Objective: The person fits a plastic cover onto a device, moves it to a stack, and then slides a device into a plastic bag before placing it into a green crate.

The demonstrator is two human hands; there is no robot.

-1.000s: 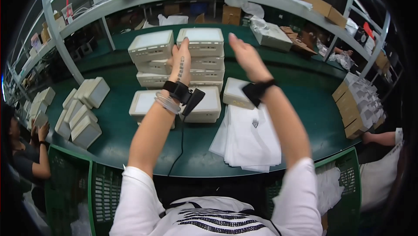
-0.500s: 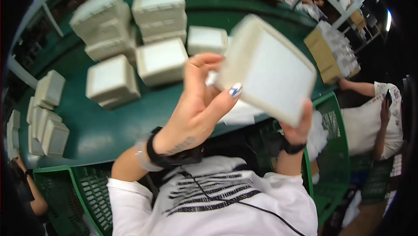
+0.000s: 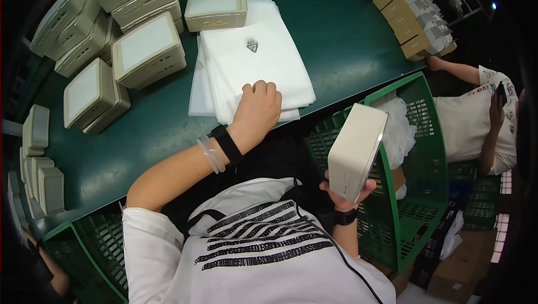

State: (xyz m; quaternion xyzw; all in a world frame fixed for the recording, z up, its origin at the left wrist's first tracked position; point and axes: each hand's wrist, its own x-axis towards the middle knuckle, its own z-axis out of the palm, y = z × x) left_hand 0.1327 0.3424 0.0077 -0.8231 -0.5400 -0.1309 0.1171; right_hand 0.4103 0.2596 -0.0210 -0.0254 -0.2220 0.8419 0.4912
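My right hand [image 3: 348, 196] grips the lower end of a cream, box-shaped device [image 3: 354, 150], held tilted in the air off the table's front edge, beside a green crate. My left hand [image 3: 258, 106] rests at the near edge of a stack of white plastic bags [image 3: 274, 52]. Its fingers are curled down on the top bag, and the fingertips are partly hidden. Across the far end of the stack sits another cream device [image 3: 216, 10] with a pale top panel.
Cream devices [image 3: 148, 52] stand piled on the green table [image 3: 162, 136], with more at the far left. A green crate [image 3: 400, 214] holding clear plastic stands at right, another crate [image 3: 84, 253] at lower left. Cardboard boxes [image 3: 417, 46] line the right, near another person's hand [image 3: 436, 63].
The device went from both hands to my right hand alone, moving down and toward me. My left hand let go of it and came to the bag stack. The view shifted.
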